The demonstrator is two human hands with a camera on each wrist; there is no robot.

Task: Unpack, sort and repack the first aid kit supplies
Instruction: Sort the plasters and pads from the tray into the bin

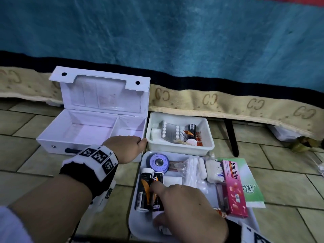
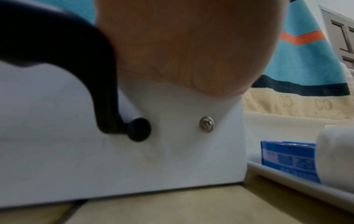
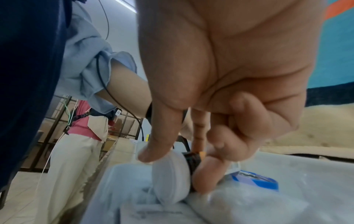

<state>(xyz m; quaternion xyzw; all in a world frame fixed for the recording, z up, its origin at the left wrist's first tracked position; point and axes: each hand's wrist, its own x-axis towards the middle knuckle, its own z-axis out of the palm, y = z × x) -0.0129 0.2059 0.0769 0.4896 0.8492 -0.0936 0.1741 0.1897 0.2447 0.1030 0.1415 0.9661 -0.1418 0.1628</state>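
The white first aid box (image 1: 91, 130) stands open and empty on the tiled floor. My left hand (image 1: 126, 148) grips its front wall near the right corner, beside the black handle (image 2: 103, 91); the palm (image 2: 191, 45) presses the box front (image 2: 172, 159). On the white tray (image 1: 138, 230) lie two black-and-orange tubes. My right hand (image 1: 157, 206) pinches the right tube (image 1: 157, 193), with the thumb on its white cap (image 3: 170, 171). The left tube (image 1: 142, 190) lies free beside it.
A blue plaster roll (image 1: 158, 162), cotton and gauze packs (image 1: 192, 171), a pink Bacidin box (image 1: 234, 188) and a green packet (image 1: 250, 188) share the tray. A white bin (image 1: 206, 148) holds blister packs and a small bottle. A bed leg (image 1: 232, 137) stands behind.
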